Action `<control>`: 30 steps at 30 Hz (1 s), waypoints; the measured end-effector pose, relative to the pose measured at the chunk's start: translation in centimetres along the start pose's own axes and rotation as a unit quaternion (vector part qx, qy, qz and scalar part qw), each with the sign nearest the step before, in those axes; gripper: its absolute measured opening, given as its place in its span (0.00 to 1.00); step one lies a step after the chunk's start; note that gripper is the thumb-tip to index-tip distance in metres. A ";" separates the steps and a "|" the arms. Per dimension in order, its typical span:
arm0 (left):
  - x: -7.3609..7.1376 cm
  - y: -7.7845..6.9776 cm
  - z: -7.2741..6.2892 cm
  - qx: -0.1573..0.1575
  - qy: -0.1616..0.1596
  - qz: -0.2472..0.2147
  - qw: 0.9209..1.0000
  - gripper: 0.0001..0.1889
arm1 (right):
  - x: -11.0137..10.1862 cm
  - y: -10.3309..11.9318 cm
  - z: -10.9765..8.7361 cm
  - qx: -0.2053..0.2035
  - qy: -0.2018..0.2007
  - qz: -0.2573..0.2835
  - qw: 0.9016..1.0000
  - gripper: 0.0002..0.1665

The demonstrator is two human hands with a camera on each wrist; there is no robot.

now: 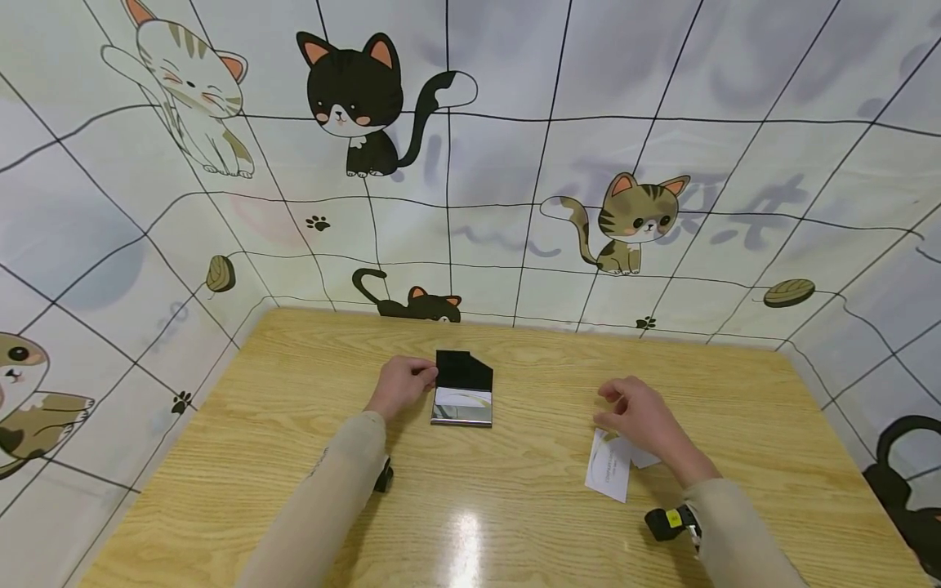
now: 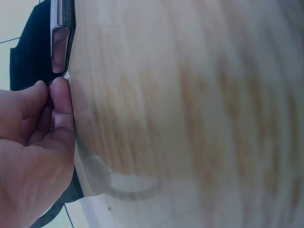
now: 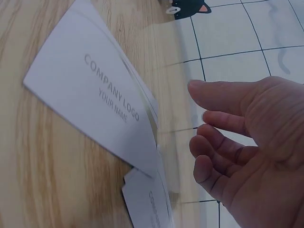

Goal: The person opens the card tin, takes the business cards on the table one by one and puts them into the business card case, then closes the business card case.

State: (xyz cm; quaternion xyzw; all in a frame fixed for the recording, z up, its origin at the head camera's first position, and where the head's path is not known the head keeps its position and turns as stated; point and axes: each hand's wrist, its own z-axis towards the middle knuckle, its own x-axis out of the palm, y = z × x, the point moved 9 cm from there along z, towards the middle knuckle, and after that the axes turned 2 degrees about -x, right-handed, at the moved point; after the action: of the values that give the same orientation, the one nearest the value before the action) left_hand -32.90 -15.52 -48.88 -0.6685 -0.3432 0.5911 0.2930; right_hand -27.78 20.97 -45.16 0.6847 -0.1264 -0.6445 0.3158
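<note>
A business card holder [image 1: 461,414] lies open on the table, with a shiny metal body and a black flap [image 1: 461,371] folded back away from me. A white card with a yellow curve shows inside it. My left hand [image 1: 400,385] pinches the flap's left edge between thumb and finger; the left wrist view shows this grip close up. Over on the right, my right hand [image 1: 641,415] hovers above loose business cards [image 1: 608,467], its fingers loosely bent and nothing in them. In the right wrist view, the upper card [image 3: 90,80] reads "COMPANY LOGO"; another card [image 3: 149,199] lies partly under it.
The wooden table [image 1: 515,465] meets a cloth wall [image 1: 500,163] printed with grid lines and cartoon cats at the back and sides. Below the right wrist hangs a black wrist camera [image 1: 664,524]. A bright glare falls on the table's near middle.
</note>
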 end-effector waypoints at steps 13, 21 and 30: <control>0.0 0.0 0.0 0.004 0.000 0.000 1.000 0.11 | 0.7 -0.9 -1.1 0.032 0.082 -0.028 0.996 0.27; 0.0 0.0 0.0 0.005 -0.001 -0.001 1.000 0.10 | 1.6 -1.4 -1.5 0.046 0.118 -0.048 0.991 0.28; 0.0 0.1 0.0 0.000 0.001 -0.005 1.000 0.11 | 1.8 -1.4 -1.6 0.039 0.115 -0.065 0.990 0.25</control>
State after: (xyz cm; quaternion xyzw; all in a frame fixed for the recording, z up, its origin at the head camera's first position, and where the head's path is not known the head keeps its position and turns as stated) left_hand -32.90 -15.56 -48.94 -0.6673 -0.3465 0.5891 0.2961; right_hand -26.29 21.43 -47.54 0.7727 -0.0689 -0.5755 0.2587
